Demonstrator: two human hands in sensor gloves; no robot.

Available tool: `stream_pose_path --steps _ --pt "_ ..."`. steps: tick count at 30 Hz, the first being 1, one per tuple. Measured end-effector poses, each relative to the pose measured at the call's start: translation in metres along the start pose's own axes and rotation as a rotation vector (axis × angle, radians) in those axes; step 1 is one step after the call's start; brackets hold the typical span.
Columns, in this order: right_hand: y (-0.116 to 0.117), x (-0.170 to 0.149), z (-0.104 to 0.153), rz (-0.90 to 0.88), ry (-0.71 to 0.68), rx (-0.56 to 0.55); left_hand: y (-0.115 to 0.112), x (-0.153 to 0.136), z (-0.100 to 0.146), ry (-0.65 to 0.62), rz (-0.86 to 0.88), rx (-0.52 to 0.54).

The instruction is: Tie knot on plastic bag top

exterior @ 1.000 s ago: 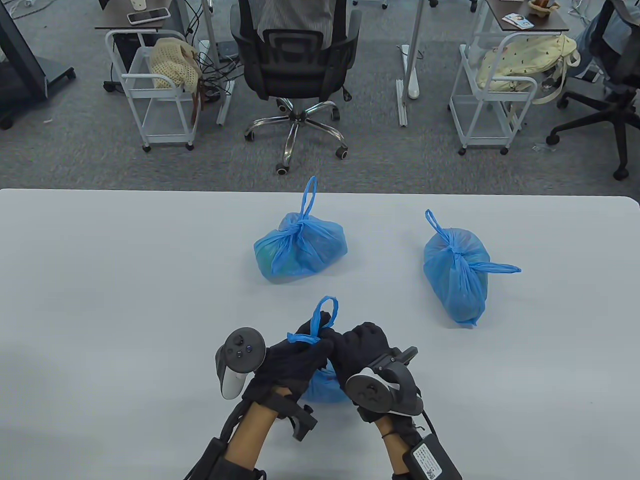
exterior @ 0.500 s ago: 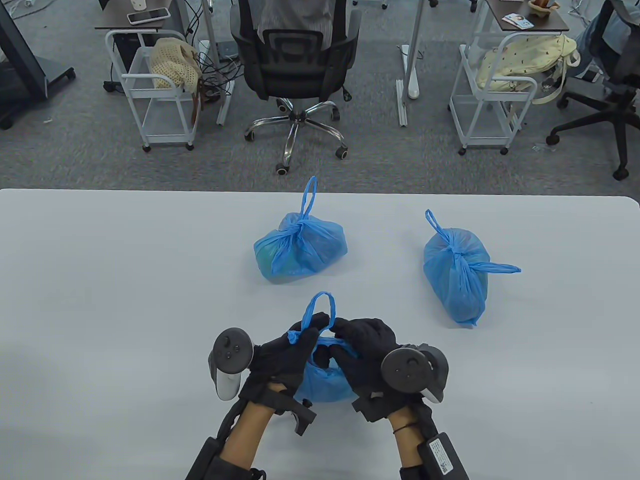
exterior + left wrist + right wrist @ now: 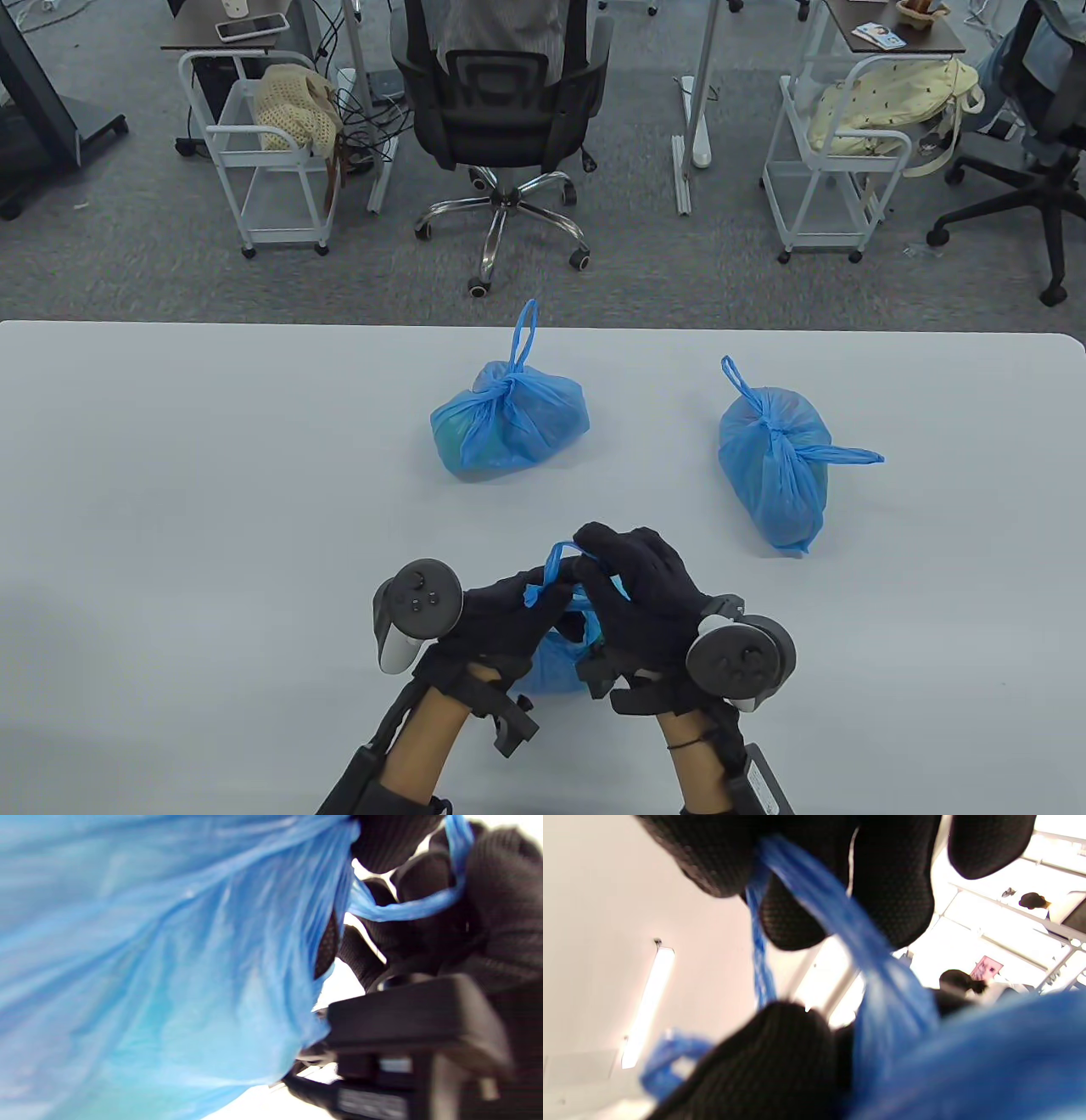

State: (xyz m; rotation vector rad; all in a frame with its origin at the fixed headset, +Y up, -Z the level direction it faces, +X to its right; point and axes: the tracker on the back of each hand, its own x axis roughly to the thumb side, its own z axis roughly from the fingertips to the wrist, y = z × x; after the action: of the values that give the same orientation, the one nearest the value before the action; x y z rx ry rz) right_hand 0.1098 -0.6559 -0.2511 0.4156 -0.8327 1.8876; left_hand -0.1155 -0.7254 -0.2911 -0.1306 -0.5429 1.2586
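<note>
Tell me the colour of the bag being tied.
Blue; the bag shows best in the left wrist view.

Table view: even, bright overhead light, sharp, soft shadows under the bags, slight bowing at the desk [image 3: 170,475] edge. Left wrist view: close-up blue bag [image 3: 148,976] blurred. Right wrist view: out of focus, ceiling light [image 3: 647,1001] glare at 8 o'clock, background blown out at 2 o'clock.
</note>
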Motion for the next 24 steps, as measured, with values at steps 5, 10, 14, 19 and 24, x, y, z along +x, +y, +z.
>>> stream_pose_path --steps 5,10,14,19,24 --pt "-0.004 -0.011 0.000 -0.032 0.065 -0.003 0.005 -0.011 0.000 0.028 0.217 -0.018" --pt "-0.005 -0.014 0.000 -0.019 0.090 -0.020 0.002 -0.015 -0.001 0.038 0.299 -0.064" --pt "-0.007 -0.018 0.000 -0.007 0.108 -0.032 -0.001 -0.019 -0.001 0.054 0.405 -0.102" --pt "-0.011 -0.027 0.001 -0.003 0.139 -0.056 -0.002 -0.025 -0.002 0.053 0.547 -0.140" --pt "-0.012 -0.031 0.001 0.012 0.136 -0.064 -0.002 -0.028 -0.002 0.051 0.601 -0.122"
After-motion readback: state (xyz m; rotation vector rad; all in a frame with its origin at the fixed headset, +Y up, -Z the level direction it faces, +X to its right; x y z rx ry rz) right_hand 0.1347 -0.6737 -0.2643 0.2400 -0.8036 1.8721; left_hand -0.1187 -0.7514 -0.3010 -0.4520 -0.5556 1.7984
